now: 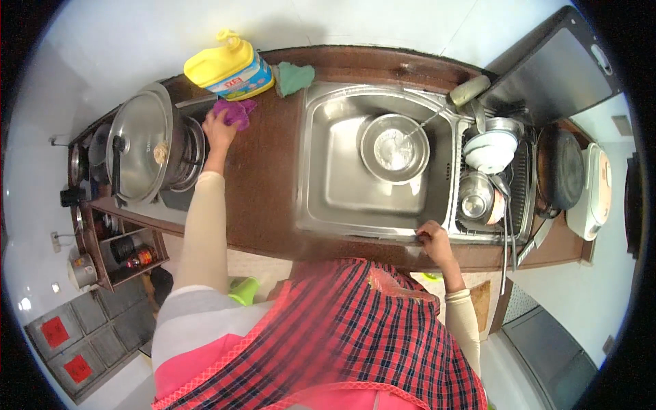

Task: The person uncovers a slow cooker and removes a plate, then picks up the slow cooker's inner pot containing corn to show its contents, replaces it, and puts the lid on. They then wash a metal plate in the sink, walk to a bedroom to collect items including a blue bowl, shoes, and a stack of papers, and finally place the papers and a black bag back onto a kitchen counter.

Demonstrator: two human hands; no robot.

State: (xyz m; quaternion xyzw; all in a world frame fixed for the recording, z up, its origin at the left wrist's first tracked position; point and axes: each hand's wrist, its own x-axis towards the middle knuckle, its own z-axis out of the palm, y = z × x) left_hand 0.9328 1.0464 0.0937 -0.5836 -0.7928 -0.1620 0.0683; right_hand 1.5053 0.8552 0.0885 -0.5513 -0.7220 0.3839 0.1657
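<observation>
My left hand (219, 129) is closed around part of a purple cloth (237, 114) at the back left of the brown counter (261, 169), beside the stove. My right hand (433, 242) rests at the front rim of the steel sink (376, 220), its fingers curled; whether it holds something is hidden. In the sink stands a round metal bowl (394, 148), and a thin stream of water runs into it from the faucet (469, 91). A yellow detergent jug (230, 69) and a green cloth (294, 78) are behind the purple cloth.
A large pan with a glass lid (138, 148) sits on the stove at left, above an open drawer (136, 251). Right of the sink, a dish rack (520, 174) holds bowls and long-handled utensils. Beyond are a dark pan (561, 169), a knife (535, 241) and a white appliance (592, 192).
</observation>
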